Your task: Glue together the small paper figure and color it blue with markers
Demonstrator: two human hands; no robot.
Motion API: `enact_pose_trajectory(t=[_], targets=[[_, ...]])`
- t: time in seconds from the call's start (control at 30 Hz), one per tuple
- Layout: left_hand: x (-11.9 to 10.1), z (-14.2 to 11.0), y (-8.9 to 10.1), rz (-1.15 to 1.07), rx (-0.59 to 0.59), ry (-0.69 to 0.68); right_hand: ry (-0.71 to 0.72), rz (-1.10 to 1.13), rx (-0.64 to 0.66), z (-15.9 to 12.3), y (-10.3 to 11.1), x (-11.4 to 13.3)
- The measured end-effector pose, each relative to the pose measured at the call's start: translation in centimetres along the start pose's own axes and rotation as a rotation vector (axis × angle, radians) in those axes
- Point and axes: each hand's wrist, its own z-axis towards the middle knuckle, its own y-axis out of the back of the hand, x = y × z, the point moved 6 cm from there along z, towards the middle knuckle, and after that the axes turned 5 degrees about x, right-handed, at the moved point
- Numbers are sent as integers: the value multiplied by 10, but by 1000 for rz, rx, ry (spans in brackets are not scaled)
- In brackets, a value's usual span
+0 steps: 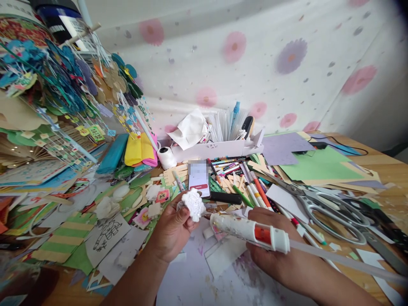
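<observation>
My left hand (172,229) pinches a white crumpled paper flower (193,205) between thumb and fingers. My right hand (270,242) is wrapped round a white hot glue gun (245,229), whose nozzle points left at the flower. The nozzle tip is right beside the flower's edge; whether they touch I cannot tell. A long translucent glue stick (347,259) runs out of the gun's back toward the right edge. Beneath both hands lies a stained pale purple sheet (188,284). A phone (199,176) with a lit screen lies just beyond the flower.
Large silver scissors (321,208) lie at the right, near green paper (321,163). Markers (259,191) and wooden sticks crowd the middle. Behind them stands a white box (216,149) of glue sticks. Paper scraps cover the left, under hanging paper ornaments (63,85).
</observation>
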Motion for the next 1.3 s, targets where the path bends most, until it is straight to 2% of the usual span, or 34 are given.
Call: enact_pose_trajectory(t=[0.27, 0.4, 0.53, 0.6, 0.63, 0.73, 0.77, 0.87, 1.0, 1.07, 1.17, 1.3], targets=[[-4, 0, -6, -31, 50, -13, -28, 26, -24, -1, 2, -2], [-6, 0, -8, -31, 71, -19, -70, 63, -77, -1, 6, -9], [-8, -1, -10, -56, 102, -25, -232, 340, -111, -5, 14, -20], [-8, -1, -11, -68, 112, -18, -322, 537, -172, -13, 24, -28], [-8, -1, -8, -49, 79, -29, -367, 618, -208, -19, 29, -34], [-5, 0, -5, -17, 79, 16, -470, 694, -366, -51, 55, -62], [-4, 0, -5, -7, 82, 28, -501, 648, -470, -68, 69, -75], [-1, 1, -4, 23, 80, 42, -719, 471, -728, -131, 110, -120], [5, 1, -6, 18, 67, 73, -897, 286, -898, -205, 156, -174], [6, 1, -8, 12, 62, 81, -994, 198, -927, -230, 168, -196], [6, 1, -8, 12, 58, 72, -1146, 57, -900, -250, 173, -221], [7, 0, -4, 17, 50, 64, -1249, -152, -794, -256, 177, -229]])
